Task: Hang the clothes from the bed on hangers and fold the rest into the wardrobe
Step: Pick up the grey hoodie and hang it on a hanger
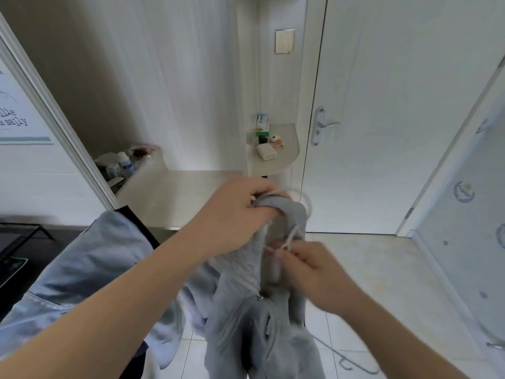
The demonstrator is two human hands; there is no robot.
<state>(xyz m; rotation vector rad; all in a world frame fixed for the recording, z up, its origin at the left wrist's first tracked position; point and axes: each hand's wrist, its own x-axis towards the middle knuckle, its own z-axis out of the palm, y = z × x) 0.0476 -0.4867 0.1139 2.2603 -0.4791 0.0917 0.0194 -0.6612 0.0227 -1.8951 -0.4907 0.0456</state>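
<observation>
A grey hooded garment (246,318) hangs in front of me, its body drooping toward the floor. My left hand (235,214) grips its bunched top edge, fingers curled round the fabric. Lower right, my right hand (308,272) pinches a pale drawstring (289,239) that runs up to the bunched part. A light blue shirt (90,272) is draped over my left forearm. A grey hanger hook (307,202) shows blurred just behind the garment's top; the rest of the hanger is hidden.
A white door (396,105) with a metal handle (326,125) stands ahead. A pale desk (175,192) holds bottles at left; a small corner shelf (284,151) carries boxes. A second white door leaf (470,214) is at right. A black frame (16,236) sits left. Tiled floor lies below.
</observation>
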